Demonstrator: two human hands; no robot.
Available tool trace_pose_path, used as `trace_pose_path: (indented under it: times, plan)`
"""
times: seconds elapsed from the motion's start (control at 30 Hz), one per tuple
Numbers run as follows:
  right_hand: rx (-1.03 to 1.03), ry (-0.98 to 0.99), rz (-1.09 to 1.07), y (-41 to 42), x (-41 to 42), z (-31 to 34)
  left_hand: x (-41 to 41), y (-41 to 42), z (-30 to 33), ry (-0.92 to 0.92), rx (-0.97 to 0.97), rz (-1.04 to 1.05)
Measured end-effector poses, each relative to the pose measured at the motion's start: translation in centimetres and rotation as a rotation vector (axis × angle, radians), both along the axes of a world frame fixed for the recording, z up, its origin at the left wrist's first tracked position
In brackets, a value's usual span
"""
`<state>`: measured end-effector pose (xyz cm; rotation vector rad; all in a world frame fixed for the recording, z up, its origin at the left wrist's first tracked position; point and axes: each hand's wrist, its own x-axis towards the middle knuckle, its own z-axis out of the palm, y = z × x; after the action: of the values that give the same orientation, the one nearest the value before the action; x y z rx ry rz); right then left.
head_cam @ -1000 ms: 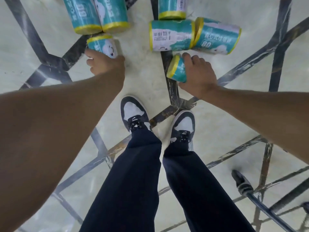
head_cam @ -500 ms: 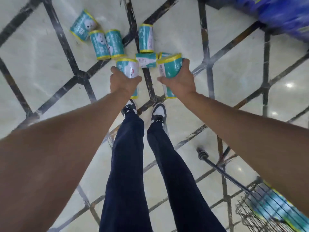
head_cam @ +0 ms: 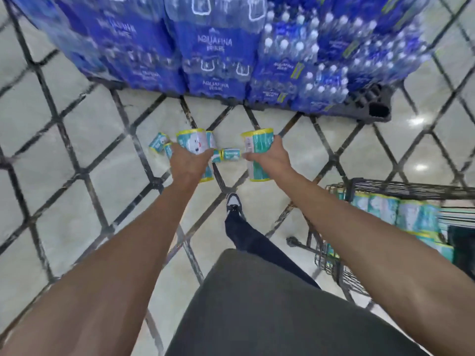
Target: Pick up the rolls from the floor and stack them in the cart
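At right, cart (head_cam: 401, 188) already part-filled with stacked rolls (head_cam: 385, 209). Left hand (head_cam: 189, 160) grips one roll (head_cam: 192, 142), right hand (head_cam: 267, 158) grips another roll (head_cam: 258, 143); both roughly upright, long axis near vertical, yellow ends up. Several loose rolls (head_cam: 230, 154) left lying sideways on floor (head_cam: 102, 150) beyond hands.

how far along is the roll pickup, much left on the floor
Partly done. Done: teal rolls already sit stacked in the wire cart at right. In hand: the left hand grips one roll and the right hand grips another roll, both lifted, neither in the cart yet. Left: at least three rolls on the floor behind the hands; blur hides the exact count.
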<state>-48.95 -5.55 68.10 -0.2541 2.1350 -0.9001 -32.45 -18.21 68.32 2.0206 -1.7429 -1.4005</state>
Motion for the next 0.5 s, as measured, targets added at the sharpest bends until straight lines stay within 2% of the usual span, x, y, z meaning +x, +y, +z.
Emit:
trace_pose_path:
  times: [0.3,0.5]
  plan:
    - [-0.055,-0.021,-0.183,18.3,3.7,7.2,3.8,17.3,6.9,0.192,0.053,-0.059]
    - [-0.048,-0.046,-0.281,29.0,2.8,8.9,3.6,26.6,6.9,0.162,0.168,-0.125]
